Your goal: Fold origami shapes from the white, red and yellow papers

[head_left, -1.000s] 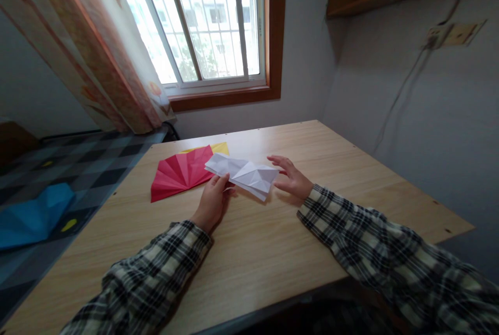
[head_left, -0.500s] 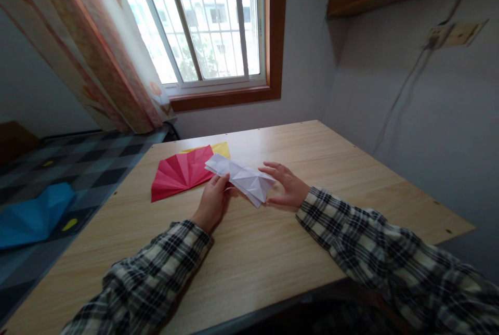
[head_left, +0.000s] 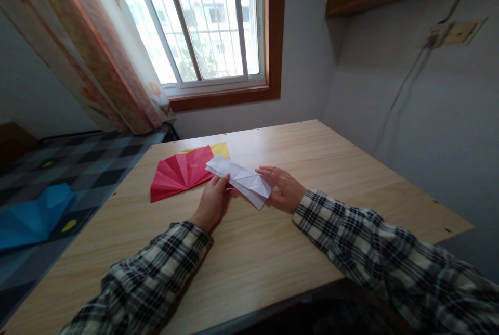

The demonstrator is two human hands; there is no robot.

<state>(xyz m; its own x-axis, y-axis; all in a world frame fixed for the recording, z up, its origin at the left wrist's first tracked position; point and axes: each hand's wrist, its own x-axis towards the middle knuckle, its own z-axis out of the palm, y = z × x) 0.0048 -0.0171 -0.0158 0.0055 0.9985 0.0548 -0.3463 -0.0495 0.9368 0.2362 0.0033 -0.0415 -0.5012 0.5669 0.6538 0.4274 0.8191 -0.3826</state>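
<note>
Left grip (head_left: 212,201) pinches the near-left end of a creased white paper (head_left: 241,180), thumb on top, fingers beneath. Right grip (head_left: 284,189) closes on the paper's right end, fingers curled behind it and thumb on the near side. White paper sits between the two hands, just above the worktop (head_left: 273,252), folded into a long narrow piece with diagonal creases; its far-left tip overlaps the edge of a red pleated paper (head_left: 180,172). Red paper lies flat on the worktop, fanned out, left of the hands. Yellow paper (head_left: 221,149) shows as a corner from under the red one, on its far side. Both forearms wear plaid sleeves (head_left: 374,241). Blue folded paper (head_left: 33,215) lies on the checkered floor, well apart to the left. Window (head_left: 206,23) and curtain (head_left: 81,49) stand behind the worktop.
</note>
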